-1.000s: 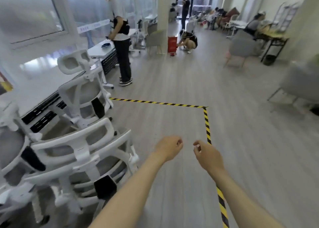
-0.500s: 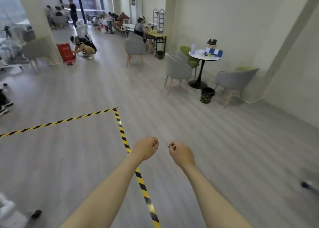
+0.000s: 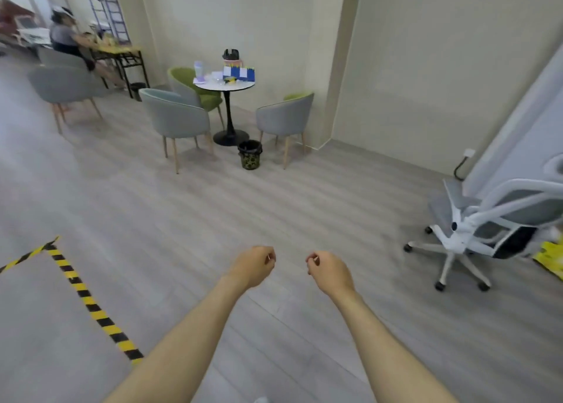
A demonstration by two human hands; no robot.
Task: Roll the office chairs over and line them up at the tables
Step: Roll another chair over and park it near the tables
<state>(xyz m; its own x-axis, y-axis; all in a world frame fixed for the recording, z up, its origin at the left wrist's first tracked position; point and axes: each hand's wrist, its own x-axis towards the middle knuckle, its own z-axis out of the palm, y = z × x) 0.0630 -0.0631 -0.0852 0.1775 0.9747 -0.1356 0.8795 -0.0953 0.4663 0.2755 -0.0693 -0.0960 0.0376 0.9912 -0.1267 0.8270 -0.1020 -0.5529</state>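
Observation:
A white office chair (image 3: pixel 487 219) with grey mesh and a five-wheel base stands at the right edge, partly cut off by the frame. My left hand (image 3: pixel 254 265) and my right hand (image 3: pixel 330 270) hang side by side over the bare floor at centre, fingers curled in with nothing in them. The chair is well to the right of my right hand, not touched. The tables and the other white chairs are out of view.
A round white table (image 3: pixel 225 86) with grey and green armchairs (image 3: pixel 179 119) stands by the far wall, a black bin (image 3: pixel 249 154) beside it. Yellow-black tape (image 3: pixel 88 302) crosses the floor at lower left. A person (image 3: pixel 65 37) sits at the far left.
The view has swung right: the row of white chairs at the tables left the frame, the lounge table came to centre, and a lone white office chair appeared at right. My hands stayed curled.

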